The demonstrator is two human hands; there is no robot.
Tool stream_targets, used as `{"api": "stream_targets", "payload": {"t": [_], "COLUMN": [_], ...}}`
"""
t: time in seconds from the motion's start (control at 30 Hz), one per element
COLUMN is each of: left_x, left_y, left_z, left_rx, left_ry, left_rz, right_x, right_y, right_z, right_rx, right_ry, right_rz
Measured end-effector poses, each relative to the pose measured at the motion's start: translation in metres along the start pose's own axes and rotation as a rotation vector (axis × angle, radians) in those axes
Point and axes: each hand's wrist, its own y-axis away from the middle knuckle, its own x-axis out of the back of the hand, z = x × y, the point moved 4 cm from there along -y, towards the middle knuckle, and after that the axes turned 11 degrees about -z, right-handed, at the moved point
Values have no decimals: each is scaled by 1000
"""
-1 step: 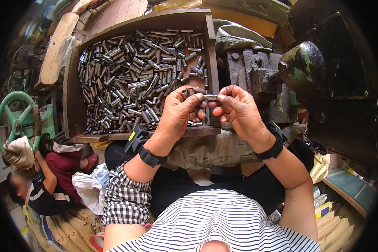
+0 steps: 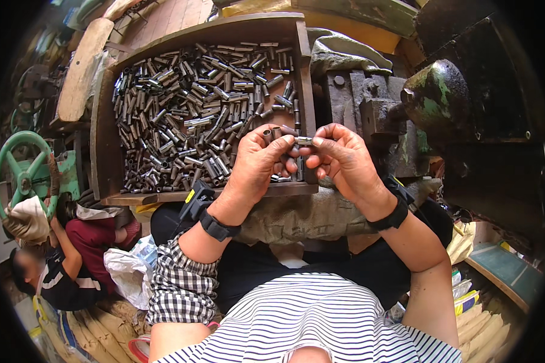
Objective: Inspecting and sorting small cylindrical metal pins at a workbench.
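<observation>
My left hand (image 2: 254,158) is closed over the right part of a wooden tray (image 2: 309,103). Between its thumb and fingers, and in the right fingertips too, is a short shiny metal tube (image 2: 303,141), held level. Several darker metal tubes (image 2: 267,137) stick up from the left fingers, their open ends showing. My right hand (image 2: 352,166) pinches the other end of the shiny tube with thumb and forefinger, the remaining fingers curled below. A heap of similar short metal tubes (image 2: 188,115) fills most of the tray.
Right of the tray stands a dark, greasy machine (image 2: 369,103) with a worn green rounded housing (image 2: 436,91). Grey cloth (image 2: 351,51) lies over its far end. A green handwheel (image 2: 24,172) is at the left, near a seated person (image 2: 60,260). Stained fabric (image 2: 309,215) covers my lap.
</observation>
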Motion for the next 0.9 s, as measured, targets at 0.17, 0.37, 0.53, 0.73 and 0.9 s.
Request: {"api": "stream_targets", "payload": {"t": [0.17,0.37,0.53,0.73,0.9], "left_x": [-2,-15,-4,-6,19], "left_y": [-1,4,3,3,6], "left_z": [0,15,8,10,5], "left_rx": [-25,113,69,14,-61], "left_ry": [-90,-347,-177,28,-25], "left_rz": [-46,-139,-101,-128,7], "right_x": [3,0,-6,-15,-77], "right_y": [2,7,2,20,124], "right_z": [-3,-13,-9,-24,-86], "right_rx": [-19,-165,103,62,591], "right_ry": [58,16,241,561,1282], "right_rz": [19,-188,-148,-32,-18]}}
